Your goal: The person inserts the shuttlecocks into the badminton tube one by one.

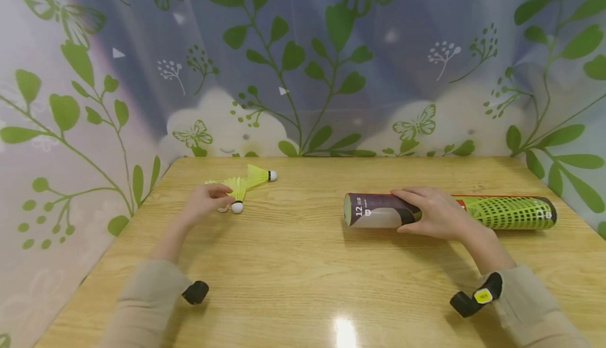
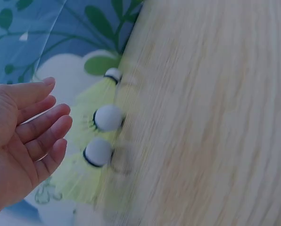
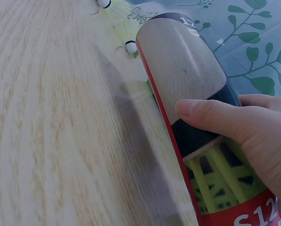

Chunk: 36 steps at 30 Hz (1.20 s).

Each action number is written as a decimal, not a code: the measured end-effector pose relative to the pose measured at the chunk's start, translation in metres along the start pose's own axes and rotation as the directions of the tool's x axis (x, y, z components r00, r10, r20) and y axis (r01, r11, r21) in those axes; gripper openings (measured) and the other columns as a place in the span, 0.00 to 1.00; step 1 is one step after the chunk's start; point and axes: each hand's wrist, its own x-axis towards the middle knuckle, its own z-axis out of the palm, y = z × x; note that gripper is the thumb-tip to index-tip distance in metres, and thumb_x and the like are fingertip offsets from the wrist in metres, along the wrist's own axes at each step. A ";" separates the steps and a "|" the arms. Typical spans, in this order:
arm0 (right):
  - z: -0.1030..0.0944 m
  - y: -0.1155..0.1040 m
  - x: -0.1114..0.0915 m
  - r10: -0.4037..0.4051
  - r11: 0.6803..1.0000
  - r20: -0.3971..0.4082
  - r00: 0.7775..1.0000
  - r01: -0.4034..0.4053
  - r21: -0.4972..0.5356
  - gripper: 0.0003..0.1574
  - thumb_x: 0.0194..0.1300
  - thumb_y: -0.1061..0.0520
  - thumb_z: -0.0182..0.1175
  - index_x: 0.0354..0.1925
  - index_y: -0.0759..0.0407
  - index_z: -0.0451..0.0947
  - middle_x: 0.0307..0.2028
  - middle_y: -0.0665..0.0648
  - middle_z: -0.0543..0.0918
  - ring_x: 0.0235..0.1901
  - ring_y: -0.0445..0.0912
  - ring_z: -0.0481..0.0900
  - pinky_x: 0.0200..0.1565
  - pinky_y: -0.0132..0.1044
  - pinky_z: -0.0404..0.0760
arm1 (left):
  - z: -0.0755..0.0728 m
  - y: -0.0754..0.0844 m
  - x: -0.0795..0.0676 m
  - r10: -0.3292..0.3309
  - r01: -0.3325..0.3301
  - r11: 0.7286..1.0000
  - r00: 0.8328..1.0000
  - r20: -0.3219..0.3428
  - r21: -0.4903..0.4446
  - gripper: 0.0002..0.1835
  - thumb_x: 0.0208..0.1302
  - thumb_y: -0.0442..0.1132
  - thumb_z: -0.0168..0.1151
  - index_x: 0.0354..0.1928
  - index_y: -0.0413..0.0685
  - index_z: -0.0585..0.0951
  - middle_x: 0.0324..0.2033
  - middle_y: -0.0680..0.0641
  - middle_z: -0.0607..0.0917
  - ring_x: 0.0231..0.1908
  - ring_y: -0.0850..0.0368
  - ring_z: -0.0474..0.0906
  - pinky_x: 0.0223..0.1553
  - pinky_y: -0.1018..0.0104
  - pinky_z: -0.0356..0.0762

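Note:
Three yellow shuttlecocks with white heads lie close together on the left of the table. The far shuttlecock (image 1: 259, 176) points right, the middle shuttlecock (image 1: 238, 198) faces me, and the third shuttlecock (image 2: 97, 153) is mostly covered by my hand in the head view. My left hand (image 1: 206, 201) is right beside them, its fingers loosely bent; the left wrist view shows nothing in its palm. On the right, my right hand (image 1: 437, 214) grips a printed shuttlecock tube (image 1: 508, 214) around its middle, thumb on the near side. The tube is held sideways, its end toward the left.
A wooden table (image 1: 293, 264) spans the view beneath both hands. Behind it and along the sides hangs a curtain (image 1: 303, 63) with leaves and butterflies. Black wrist cameras stick out from both sleeves (image 1: 147, 290).

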 end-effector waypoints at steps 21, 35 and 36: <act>0.005 0.006 0.001 -0.024 1.000 -0.025 0.999 0.024 -0.008 0.49 0.38 0.43 0.76 0.58 0.61 0.74 0.49 0.64 0.79 0.47 0.60 0.77 0.46 0.57 0.75 | -0.061 -0.039 -0.008 -0.043 0.049 0.973 0.999 -0.032 0.226 0.28 0.68 0.48 0.54 0.59 0.31 0.71 0.52 0.29 0.76 0.50 0.34 0.73 0.46 0.46 0.73; 0.004 0.005 0.000 0.023 1.000 0.017 1.000 -0.023 -0.003 0.49 0.42 0.43 0.75 0.60 0.60 0.72 0.51 0.65 0.78 0.49 0.61 0.77 0.46 0.57 0.75 | -0.045 -0.042 0.003 -0.048 0.047 0.962 0.999 -0.002 0.269 0.26 0.65 0.41 0.56 0.56 0.25 0.70 0.50 0.27 0.76 0.52 0.32 0.71 0.50 0.45 0.71; 0.003 0.005 0.000 0.027 1.000 0.018 0.999 -0.027 -0.004 0.49 0.42 0.43 0.75 0.60 0.60 0.72 0.52 0.65 0.78 0.49 0.62 0.77 0.46 0.57 0.75 | -0.044 -0.042 0.003 -0.046 0.045 0.961 0.999 -0.003 0.273 0.25 0.65 0.40 0.56 0.56 0.25 0.71 0.50 0.27 0.76 0.51 0.32 0.71 0.50 0.45 0.71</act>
